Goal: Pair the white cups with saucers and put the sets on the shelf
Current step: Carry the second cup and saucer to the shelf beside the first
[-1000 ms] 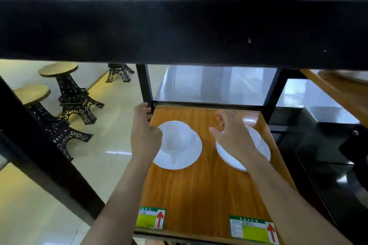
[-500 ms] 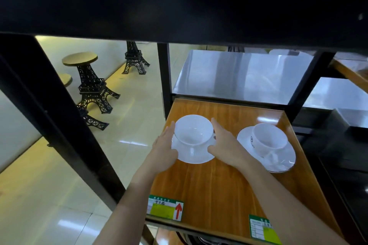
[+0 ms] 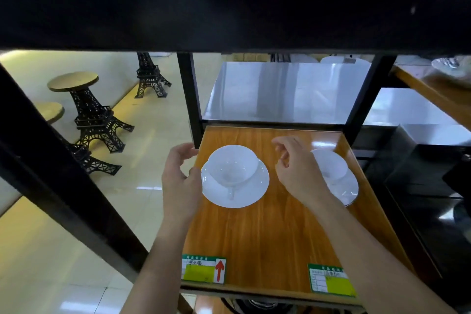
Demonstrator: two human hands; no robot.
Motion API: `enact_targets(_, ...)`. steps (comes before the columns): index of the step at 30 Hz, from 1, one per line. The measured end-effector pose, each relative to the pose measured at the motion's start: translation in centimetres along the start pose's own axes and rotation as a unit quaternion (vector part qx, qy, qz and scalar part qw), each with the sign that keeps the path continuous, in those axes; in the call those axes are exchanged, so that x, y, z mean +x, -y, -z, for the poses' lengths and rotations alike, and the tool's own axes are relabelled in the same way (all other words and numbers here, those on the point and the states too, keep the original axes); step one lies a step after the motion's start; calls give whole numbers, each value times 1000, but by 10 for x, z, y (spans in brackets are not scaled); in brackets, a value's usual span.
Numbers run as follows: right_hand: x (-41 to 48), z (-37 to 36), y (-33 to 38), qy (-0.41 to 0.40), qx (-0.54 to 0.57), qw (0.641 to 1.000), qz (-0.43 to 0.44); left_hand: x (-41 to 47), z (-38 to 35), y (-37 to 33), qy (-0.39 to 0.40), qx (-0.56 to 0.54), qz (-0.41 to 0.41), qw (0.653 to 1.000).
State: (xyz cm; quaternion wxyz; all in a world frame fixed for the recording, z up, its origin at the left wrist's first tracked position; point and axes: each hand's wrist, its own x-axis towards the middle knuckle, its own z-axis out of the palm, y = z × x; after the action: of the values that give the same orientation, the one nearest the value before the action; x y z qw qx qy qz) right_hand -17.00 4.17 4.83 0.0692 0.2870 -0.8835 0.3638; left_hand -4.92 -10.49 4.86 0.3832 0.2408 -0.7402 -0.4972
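Note:
Two white cup-and-saucer sets stand on the wooden shelf (image 3: 267,232). The left cup (image 3: 233,164) sits upright on its saucer (image 3: 252,195), handle toward me. The right cup (image 3: 331,164) rests on its saucer (image 3: 350,190), partly hidden behind my right hand. My left hand (image 3: 179,178) hovers at the left saucer's left rim, fingers curved and apart, thumb close to the rim. My right hand (image 3: 297,171) floats between the two sets with loosely curled fingers and holds nothing.
A black shelf beam (image 3: 229,2) crosses overhead and black posts (image 3: 190,99) frame the shelf. Two green-yellow labels (image 3: 204,269) are stuck on the front edge. Tower-shaped stools (image 3: 86,109) stand on the floor at left. Another wooden shelf (image 3: 438,92) with a glass dish is at right.
Both hands have come off the left saucer and drawn apart. The right hand has risen and now covers part of the right set. The view has shifted slightly.

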Motion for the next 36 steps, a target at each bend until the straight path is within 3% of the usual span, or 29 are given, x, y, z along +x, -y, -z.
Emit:
enact_targets(3,-2,20,-10,-115,30,993,-16,-4,-19,-6,-32,-68,-18,997)
enact_targets(6,-6,36,-27,-182,105,975,-77,-19,-48,-16,71,-81,-10,994)
enact_targets(8,-10,43,-40,-177,127,966,-137,-29,-71,-19,170,-87,32,981)
enact_targets(11,-20,48,-53,-148,195,944,-223,-38,-97,-25,313,-110,139,933)
enact_targets(15,-29,50,-63,-125,279,911,-278,-38,-115,-13,407,-94,212,883)
enact_targets(23,-37,53,-81,-50,280,908,-307,-44,-133,-11,429,-85,216,873)
enact_targets(33,-37,54,-84,-55,268,915,-298,-42,-136,-12,427,-109,241,865)
enact_targets(36,-40,56,-86,-109,261,912,-296,-40,-129,-10,388,-84,194,897)
